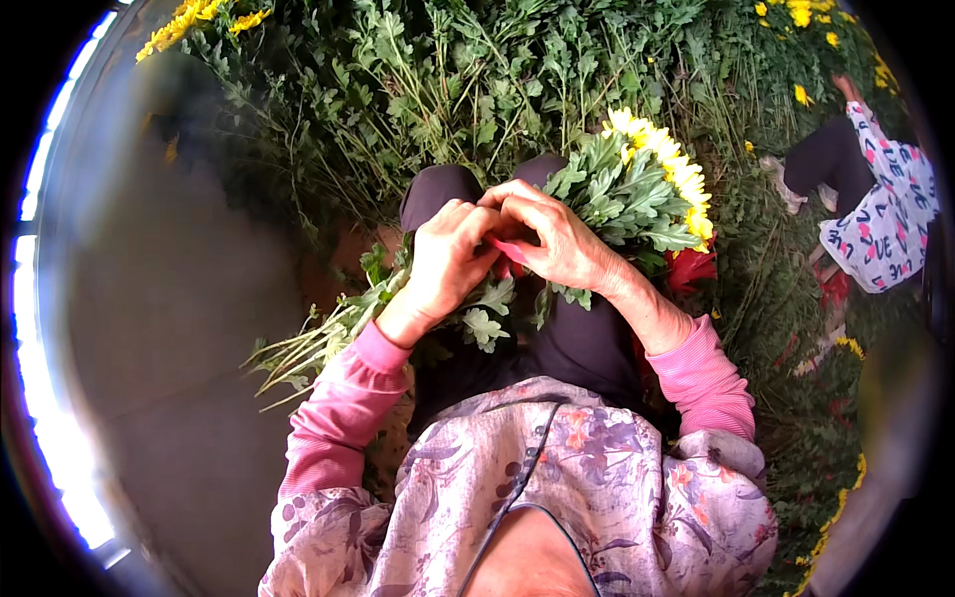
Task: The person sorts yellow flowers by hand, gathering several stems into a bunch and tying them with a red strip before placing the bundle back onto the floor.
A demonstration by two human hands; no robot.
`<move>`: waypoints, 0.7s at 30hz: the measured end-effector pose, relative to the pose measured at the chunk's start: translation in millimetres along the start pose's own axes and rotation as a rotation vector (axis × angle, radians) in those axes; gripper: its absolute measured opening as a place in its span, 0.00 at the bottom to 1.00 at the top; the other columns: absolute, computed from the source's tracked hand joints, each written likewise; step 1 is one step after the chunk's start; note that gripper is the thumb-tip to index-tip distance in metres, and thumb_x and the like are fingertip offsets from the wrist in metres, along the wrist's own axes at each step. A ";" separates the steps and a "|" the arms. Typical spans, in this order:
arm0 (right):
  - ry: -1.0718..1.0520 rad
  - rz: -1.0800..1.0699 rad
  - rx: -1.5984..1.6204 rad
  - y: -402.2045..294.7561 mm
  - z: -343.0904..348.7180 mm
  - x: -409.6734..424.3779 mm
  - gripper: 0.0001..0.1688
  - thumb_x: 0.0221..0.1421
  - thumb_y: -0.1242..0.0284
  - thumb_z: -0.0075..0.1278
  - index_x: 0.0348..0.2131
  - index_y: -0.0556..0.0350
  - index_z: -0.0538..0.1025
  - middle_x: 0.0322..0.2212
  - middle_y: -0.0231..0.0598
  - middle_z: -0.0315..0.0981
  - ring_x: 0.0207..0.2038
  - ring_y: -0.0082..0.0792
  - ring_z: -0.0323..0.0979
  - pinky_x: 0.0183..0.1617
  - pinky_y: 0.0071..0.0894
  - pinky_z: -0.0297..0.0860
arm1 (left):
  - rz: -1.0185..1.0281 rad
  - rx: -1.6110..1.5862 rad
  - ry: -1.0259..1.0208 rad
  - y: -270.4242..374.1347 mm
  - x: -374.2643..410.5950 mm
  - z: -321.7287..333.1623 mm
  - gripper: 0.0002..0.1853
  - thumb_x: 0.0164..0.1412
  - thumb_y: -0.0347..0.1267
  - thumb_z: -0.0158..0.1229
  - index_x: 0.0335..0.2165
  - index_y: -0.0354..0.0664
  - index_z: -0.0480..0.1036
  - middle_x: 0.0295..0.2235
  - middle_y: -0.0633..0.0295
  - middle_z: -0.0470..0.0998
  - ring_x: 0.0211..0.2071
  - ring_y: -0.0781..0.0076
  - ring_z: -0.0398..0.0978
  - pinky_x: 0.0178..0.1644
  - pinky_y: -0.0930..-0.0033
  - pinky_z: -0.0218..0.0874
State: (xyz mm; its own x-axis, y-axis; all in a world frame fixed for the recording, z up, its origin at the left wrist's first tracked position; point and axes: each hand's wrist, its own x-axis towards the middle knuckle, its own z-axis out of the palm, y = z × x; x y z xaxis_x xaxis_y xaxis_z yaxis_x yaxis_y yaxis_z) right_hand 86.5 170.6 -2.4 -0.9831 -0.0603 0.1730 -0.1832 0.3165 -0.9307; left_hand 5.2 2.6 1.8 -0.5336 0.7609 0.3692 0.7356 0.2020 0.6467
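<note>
Across my lap lies a bunch of yellow chrysanthemums (pixel 675 175), its flower heads to the right and its bare stem ends to the lower left. Above the middle of the bunch, my left hand (pixel 455 257) and my right hand (pixel 548 235) meet with fingertips close together. Both pinch a red strip (pixel 515 250), which looks like ribbon or plastic tie. How the strip runs around the stems is hidden by my hands and the leaves. Crumpled red material (pixel 692 267) shows just below the flower heads.
A deep heap of leafy chrysanthemum stems (pixel 448 89) spreads beyond my knees, with more yellow blooms (pixel 802 13) at the upper right. Another person (pixel 880 201) in a patterned top sits at the right. Grey floor (pixel 186 298) lies on the left; more greenery and yellow flowers line the lower right.
</note>
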 end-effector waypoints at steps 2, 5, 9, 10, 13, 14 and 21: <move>0.004 0.012 -0.016 7.8 0.5 0.0 0.22 0.51 0.83 0.48 0.48 0.62 0.66 0.45 0.40 0.65 0.43 0.30 0.71 0.45 0.28 0.68 | 0.072 0.084 0.043 -3.7 -1.8 1.7 0.13 0.43 0.22 0.62 0.32 0.42 0.71 0.23 0.60 0.72 0.26 0.60 0.73 0.30 0.63 0.65; 0.044 -0.147 -0.056 18.5 2.4 4.6 0.15 0.53 0.81 0.47 0.43 0.63 0.69 0.50 0.40 0.64 0.49 0.33 0.68 0.51 0.32 0.66 | 0.115 0.134 0.183 -2.5 -8.5 9.1 0.13 0.44 0.22 0.61 0.32 0.41 0.71 0.23 0.60 0.72 0.24 0.61 0.73 0.28 0.65 0.65; -0.164 0.031 -0.001 16.3 -10.9 8.4 0.07 0.56 0.77 0.47 0.33 0.65 0.72 0.49 0.41 0.66 0.48 0.33 0.69 0.52 0.31 0.65 | 0.028 0.091 0.190 -3.6 -13.4 10.0 0.10 0.46 0.21 0.63 0.30 0.40 0.73 0.25 0.60 0.75 0.24 0.63 0.74 0.28 0.70 0.66; -0.184 0.056 0.020 15.9 -14.3 9.8 0.08 0.56 0.76 0.47 0.30 0.66 0.72 0.48 0.41 0.67 0.47 0.33 0.69 0.52 0.31 0.65 | 0.013 0.099 0.190 -4.1 -12.6 10.1 0.07 0.47 0.21 0.63 0.28 0.40 0.73 0.23 0.60 0.73 0.23 0.62 0.73 0.27 0.69 0.65; -0.177 0.086 0.072 7.1 -16.9 10.8 0.10 0.58 0.74 0.47 0.27 0.67 0.71 0.48 0.42 0.66 0.46 0.34 0.68 0.51 0.30 0.64 | 0.015 0.159 0.072 -2.1 -5.9 0.7 0.06 0.47 0.23 0.63 0.25 0.40 0.72 0.21 0.61 0.70 0.21 0.63 0.71 0.25 0.66 0.62; -0.156 0.001 0.050 9.9 -16.0 9.4 0.11 0.58 0.74 0.46 0.27 0.67 0.71 0.48 0.42 0.65 0.47 0.34 0.68 0.51 0.30 0.64 | 0.043 0.157 0.042 -0.9 -2.5 -3.6 0.09 0.47 0.30 0.63 0.22 0.43 0.68 0.20 0.60 0.68 0.20 0.58 0.69 0.24 0.60 0.60; -0.166 -0.205 -0.431 -15.2 -11.2 -35.3 0.06 0.48 0.77 0.53 0.27 0.64 0.74 0.53 0.48 0.58 0.58 0.48 0.55 0.60 0.42 0.58 | -0.386 -0.183 -0.179 -37.4 -26.1 -25.9 0.12 0.52 0.30 0.62 0.20 0.39 0.67 0.20 0.58 0.67 0.25 0.67 0.65 0.33 0.68 0.57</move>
State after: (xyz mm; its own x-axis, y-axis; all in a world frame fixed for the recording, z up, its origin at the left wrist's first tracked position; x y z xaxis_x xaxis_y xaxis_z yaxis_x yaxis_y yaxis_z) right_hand 123.9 178.6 9.3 -0.9196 -0.3013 0.2522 -0.3912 0.6422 -0.6592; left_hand -19.2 -40.7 -14.7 -0.6614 0.7494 -0.0323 0.4032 0.3915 0.8271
